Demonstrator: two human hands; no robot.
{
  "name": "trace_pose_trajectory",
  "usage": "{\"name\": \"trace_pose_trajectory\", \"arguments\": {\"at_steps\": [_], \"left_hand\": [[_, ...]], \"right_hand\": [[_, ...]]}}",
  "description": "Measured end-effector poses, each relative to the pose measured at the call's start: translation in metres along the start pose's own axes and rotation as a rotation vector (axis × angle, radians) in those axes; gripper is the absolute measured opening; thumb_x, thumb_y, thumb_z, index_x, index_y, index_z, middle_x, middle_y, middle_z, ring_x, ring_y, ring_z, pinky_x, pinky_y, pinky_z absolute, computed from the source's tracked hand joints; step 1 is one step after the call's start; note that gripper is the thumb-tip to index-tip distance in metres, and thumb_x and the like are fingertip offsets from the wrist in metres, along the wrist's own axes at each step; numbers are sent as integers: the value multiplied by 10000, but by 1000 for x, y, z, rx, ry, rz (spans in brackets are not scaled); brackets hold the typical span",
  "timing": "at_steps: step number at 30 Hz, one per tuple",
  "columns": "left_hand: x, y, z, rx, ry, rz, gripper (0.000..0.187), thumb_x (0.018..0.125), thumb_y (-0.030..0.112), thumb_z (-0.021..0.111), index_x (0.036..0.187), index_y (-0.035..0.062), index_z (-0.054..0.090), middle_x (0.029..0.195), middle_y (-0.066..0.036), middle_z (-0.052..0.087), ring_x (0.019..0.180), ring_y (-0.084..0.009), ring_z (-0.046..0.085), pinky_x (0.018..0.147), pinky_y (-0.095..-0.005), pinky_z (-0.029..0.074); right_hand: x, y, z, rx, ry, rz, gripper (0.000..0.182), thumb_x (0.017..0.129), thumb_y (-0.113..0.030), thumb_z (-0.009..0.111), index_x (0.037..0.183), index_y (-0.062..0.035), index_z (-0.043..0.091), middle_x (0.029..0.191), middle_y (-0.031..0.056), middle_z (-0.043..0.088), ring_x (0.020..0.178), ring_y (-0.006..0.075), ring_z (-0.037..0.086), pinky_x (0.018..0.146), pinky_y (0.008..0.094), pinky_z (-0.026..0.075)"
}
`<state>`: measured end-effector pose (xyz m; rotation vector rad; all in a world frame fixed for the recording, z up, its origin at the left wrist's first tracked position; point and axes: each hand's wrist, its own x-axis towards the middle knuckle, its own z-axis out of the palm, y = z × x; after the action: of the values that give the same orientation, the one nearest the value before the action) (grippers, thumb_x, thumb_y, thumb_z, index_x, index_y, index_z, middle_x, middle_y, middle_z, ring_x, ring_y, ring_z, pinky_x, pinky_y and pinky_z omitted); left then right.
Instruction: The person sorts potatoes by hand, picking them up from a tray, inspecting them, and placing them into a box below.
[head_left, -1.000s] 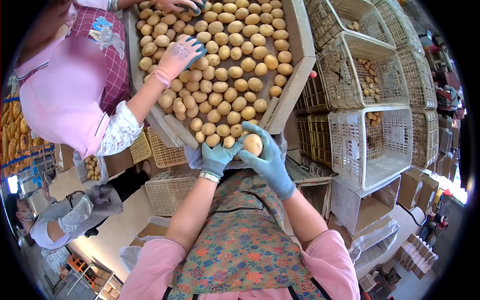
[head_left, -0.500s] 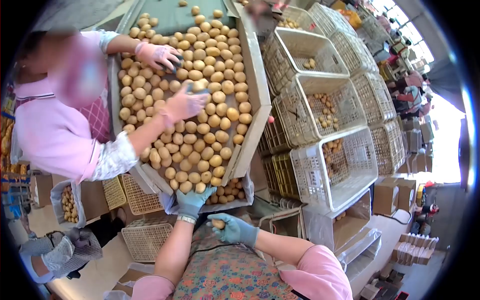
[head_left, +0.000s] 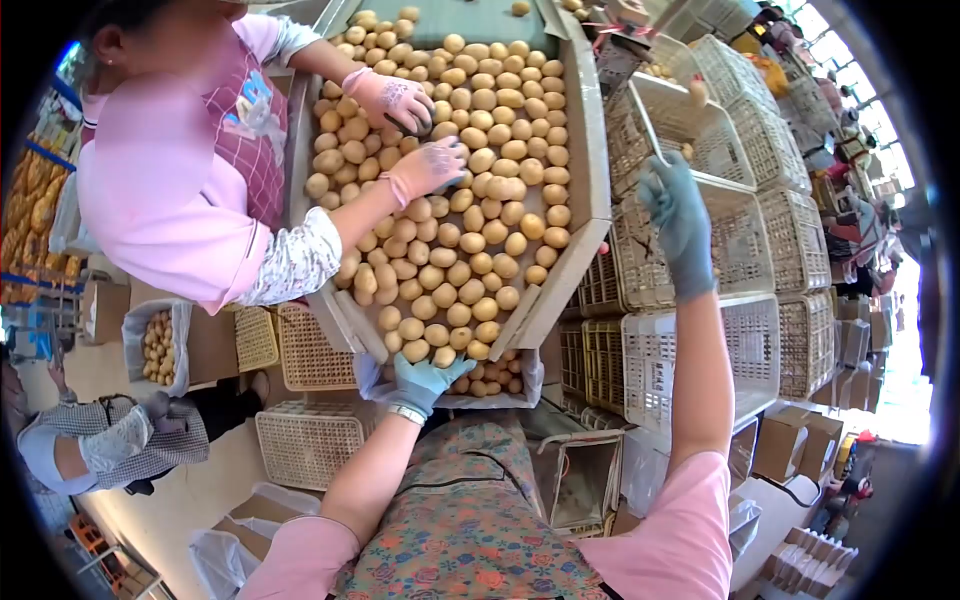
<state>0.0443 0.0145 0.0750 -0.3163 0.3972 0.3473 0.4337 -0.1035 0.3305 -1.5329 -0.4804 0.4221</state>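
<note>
Round tan potatoes (head_left: 459, 272) cover the sorting table, whose raised wooden side (head_left: 590, 120) runs along the right. At its narrow front opening, my left hand (head_left: 425, 383), in a blue-grey glove, lies with fingers spread against the nearest potatoes, above a plastic-lined box (head_left: 533, 388) of potatoes. My right hand (head_left: 680, 225), gloved alike, is stretched out over the white crates on the right, fingers extended and nothing seen in them. Beyond its fingertips a single potato (head_left: 697, 92) appears in mid-air over a far white crate (head_left: 735, 130).
Across the table's left side, a co-worker's two pink-gloved hands (head_left: 428, 168) handle potatoes. Stacked plastic crates (head_left: 700, 375) line the right. A lined box of potatoes (head_left: 160, 345), wicker-like crates (head_left: 315, 345) and another person's sleeve (head_left: 115, 440) are at left.
My right hand has swung from in front of my apron, where it held a potato, out to the right over the crates. It has let the potato go. My left hand stays at the opening.
</note>
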Motion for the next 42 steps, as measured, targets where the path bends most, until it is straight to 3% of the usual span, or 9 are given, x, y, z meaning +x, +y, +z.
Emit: {"name": "trace_pose_trajectory", "arguments": {"at_steps": [3, 4, 22, 25, 27, 29, 32, 34, 42], "left_hand": [[1, 2, -9, 340, -84, 92, 768, 1028, 596, 426, 1619, 138, 250, 1688, -122, 238, 1524, -407, 264, 1194, -688, 278], [3, 2, -10, 774, -133, 180, 746, 1050, 546, 462, 1623, 132, 225, 1690, -116, 233, 1523, -382, 287, 1210, -641, 303], [-2, 2, -14, 19, 78, 41, 815, 1013, 646, 356, 1645, 155, 202, 1701, -164, 178, 1540, -469, 210, 1191, -741, 233], [-7, 2, -9, 53, -10, 17, 815, 1016, 647, 354, 1647, 154, 196, 1705, -150, 171, 1558, -441, 176, 1213, -717, 217], [-3, 2, -15, 48, -48, 22, 812, 1018, 647, 347, 1648, 158, 196, 1708, -145, 168, 1563, -437, 161, 1223, -711, 198], [0, 1, -17, 159, -8, 78, 774, 1018, 631, 343, 1622, 152, 271, 1687, -137, 232, 1536, -425, 249, 1200, -714, 245], [-8, -1, -6, 39, 56, 22, 788, 1015, 637, 373, 1608, 126, 281, 1676, -159, 243, 1528, -433, 258, 1206, -704, 243], [-6, 3, -14, -55, 178, 25, 815, 992, 662, 415, 1582, 106, 335, 1649, -176, 292, 1495, -437, 308, 1186, -700, 265], [-3, 21, -35, 1, 272, 85, 678, 1050, 548, 397, 1550, 90, 408, 1595, -165, 392, 1444, -385, 387, 1160, -646, 315]], "right_hand": [[-74, 100, 34, -1094, -365, -809, 178, 952, -161, 559, 1071, -86, 668, 1057, 94, 704, 1047, 242, 685, 867, 398, 533], [-97, 109, 60, -1068, -637, -324, 103, 944, -167, 570, 983, -103, 639, 1017, 65, 708, 1029, 249, 692, 859, 434, 544], [-106, 194, 151, -1500, -633, -239, 213, 927, -117, 621, 1139, -136, 631, 1087, 99, 644, 980, 293, 704, 808, 427, 582], [-88, 142, 98, -1348, -396, -657, 218, 925, -105, 616, 1140, -93, 647, 1054, 106, 661, 942, 294, 683, 810, 388, 567], [-92, 105, 45, -834, 22, -173, 475, 935, -151, 669, 1369, 8, 561, 1302, 182, 652, 1175, 310, 631, 974, 389, 527], [-100, 125, 29, -1579, 565, -429, 564, 876, -165, 733, 1374, 27, 549, 1403, 246, 586, 1263, 399, 579, 1097, 475, 456], [-146, 122, 107, -1011, -228, 147, 381, 858, -121, 675, 1235, -84, 632, 1164, 122, 663, 1096, 336, 630, 966, 467, 498], [-193, 169, 166, -1166, -647, -450, 336, 786, -72, 652, 1117, -128, 668, 1063, 61, 648, 1067, 248, 629, 918, 409, 499], [-207, 202, 185, -1086, -755, -691, 486, 920, -256, 653, 1395, -181, 577, 1462, 34, 550, 1363, 289, 492, 1209, 503, 299]]}}
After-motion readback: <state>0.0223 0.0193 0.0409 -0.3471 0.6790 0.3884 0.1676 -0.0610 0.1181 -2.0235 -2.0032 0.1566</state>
